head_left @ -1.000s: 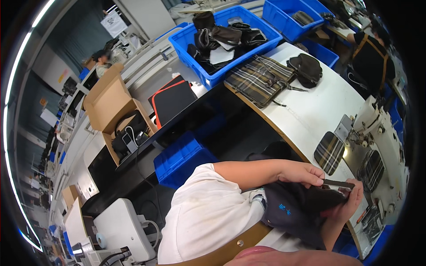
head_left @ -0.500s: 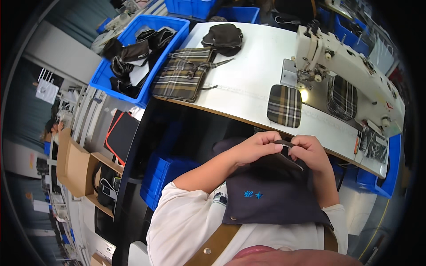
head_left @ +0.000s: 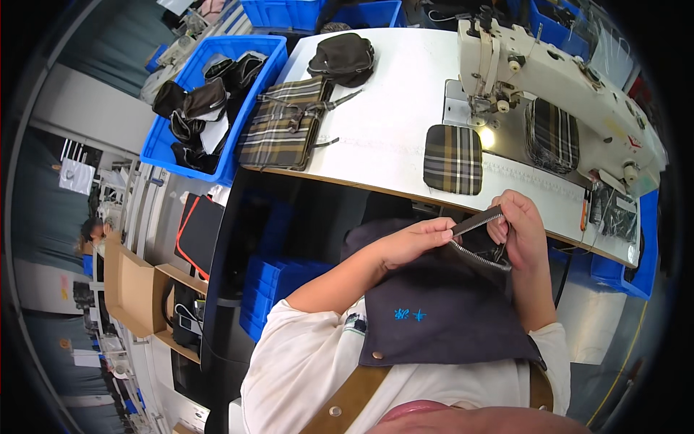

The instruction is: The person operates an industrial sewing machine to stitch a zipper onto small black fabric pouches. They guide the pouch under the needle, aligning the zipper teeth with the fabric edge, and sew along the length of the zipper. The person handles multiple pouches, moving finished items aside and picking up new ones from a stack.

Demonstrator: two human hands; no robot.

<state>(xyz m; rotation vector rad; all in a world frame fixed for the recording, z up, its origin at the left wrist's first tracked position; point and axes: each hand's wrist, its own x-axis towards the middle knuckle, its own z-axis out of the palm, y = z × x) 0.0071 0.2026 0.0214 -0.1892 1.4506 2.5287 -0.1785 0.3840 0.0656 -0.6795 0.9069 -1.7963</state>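
Observation:
My left hand (head_left: 417,241) pinches one end of a dark zippered fabric piece (head_left: 478,220) between thumb and fingers, over my lap. The other end is gripped by my right hand (head_left: 522,230), its fingers curled round the edge. Between them the zipper is parted, with pale teeth along both edges of a gap; the rest of the piece blends into my dark apron (head_left: 448,318). On the table's front edge, beyond my hands, lies a plaid rounded panel (head_left: 453,160).
A sewing machine (head_left: 557,72) with its lamp lit stands on the white table (head_left: 405,79). Right of its needle sits a stack of plaid panels (head_left: 551,136). At the left are folded plaid pieces (head_left: 285,130), a dark pouch (head_left: 341,59) and a blue bin (head_left: 271,61) of dark pouches.
My right hand has moved up and away from the left, drawing the zippered edges apart into a wider gap. The whole view has shifted slightly.

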